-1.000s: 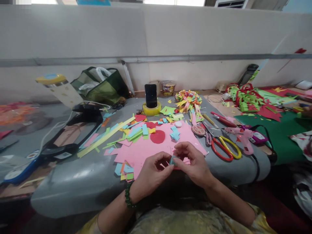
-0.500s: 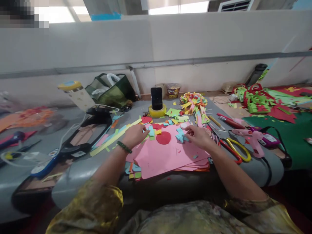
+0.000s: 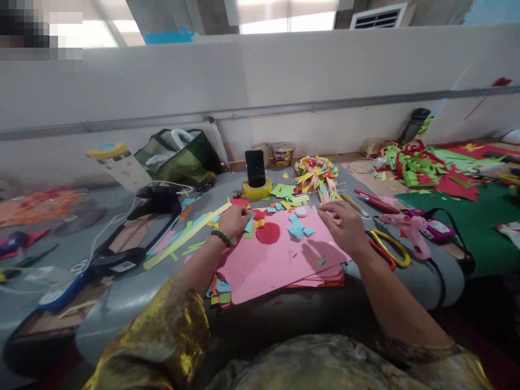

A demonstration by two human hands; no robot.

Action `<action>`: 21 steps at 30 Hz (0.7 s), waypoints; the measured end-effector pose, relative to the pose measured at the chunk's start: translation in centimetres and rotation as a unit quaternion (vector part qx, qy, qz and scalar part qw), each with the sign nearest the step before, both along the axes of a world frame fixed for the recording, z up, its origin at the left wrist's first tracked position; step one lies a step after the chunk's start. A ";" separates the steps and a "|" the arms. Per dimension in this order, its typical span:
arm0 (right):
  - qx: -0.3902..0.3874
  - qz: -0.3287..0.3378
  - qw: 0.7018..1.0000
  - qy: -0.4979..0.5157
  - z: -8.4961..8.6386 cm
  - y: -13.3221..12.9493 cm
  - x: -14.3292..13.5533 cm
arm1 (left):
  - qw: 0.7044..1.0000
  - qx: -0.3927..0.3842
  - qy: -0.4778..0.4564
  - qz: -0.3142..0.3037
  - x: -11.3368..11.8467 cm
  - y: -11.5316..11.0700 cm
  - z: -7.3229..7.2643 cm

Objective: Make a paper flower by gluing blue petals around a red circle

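My left hand (image 3: 233, 222), with a green bead bracelet (image 3: 221, 237) at the wrist, has its fingers drawn together beside small blue and green paper pieces (image 3: 249, 224). What lies between its fingertips is hidden. Over the right edge of the pink paper sheet (image 3: 268, 271), my right hand (image 3: 344, 223) is raised with bent fingers and thumb apart, and I see nothing in it. A red paper circle (image 3: 268, 233) lies on the sheet. To its right is a small cluster of folded light-blue paper pieces (image 3: 298, 231), below a white round cap (image 3: 301, 212).
Scissors (image 3: 400, 254) with yellow and red handles and a pink glue gun (image 3: 414, 230) lie at the right. A phone (image 3: 255, 169) stands in a yellow tape roll (image 3: 257, 190) behind the sheet, left of a colourful paper flower (image 3: 316, 172). Paper strips (image 3: 187, 235) lie at the left.
My right hand has left the light-blue pieces and moved right and slightly up, uncovering the white cap. My left hand has turned and its fingers are more curled. The view has shifted slightly.
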State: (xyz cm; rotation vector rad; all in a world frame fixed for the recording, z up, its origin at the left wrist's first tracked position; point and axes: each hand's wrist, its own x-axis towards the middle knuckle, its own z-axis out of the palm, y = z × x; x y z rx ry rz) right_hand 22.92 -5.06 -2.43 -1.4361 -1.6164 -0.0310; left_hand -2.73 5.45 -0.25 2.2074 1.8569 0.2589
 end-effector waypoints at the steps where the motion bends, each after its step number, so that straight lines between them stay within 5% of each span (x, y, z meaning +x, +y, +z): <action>1: 0.005 0.001 1.000 0.005 0.0 -0.4 0.0 | 1.000 0.009 -0.015 -0.001 -0.1 0.0 0.3; 5: 0.030 0.000 0.999 0.031 0.1 -2.0 -0.2 | 0.993 0.029 -0.115 -0.013 -1.1 -0.3 1.7; 10: 0.061 -0.088 0.991 0.082 -0.2 -4.5 1.8 | 0.931 -0.051 -0.337 -0.132 -1.7 -2.6 2.2; 16: 0.183 -0.354 0.894 0.206 -1.8 -7.4 7.5 | 0.922 -0.176 -0.264 -0.221 0.4 -5.7 -0.3; 21: 0.051 -0.442 0.879 0.172 -2.7 -8.6 12.0 | 0.942 -0.135 -0.227 -0.208 0.6 -6.3 -1.3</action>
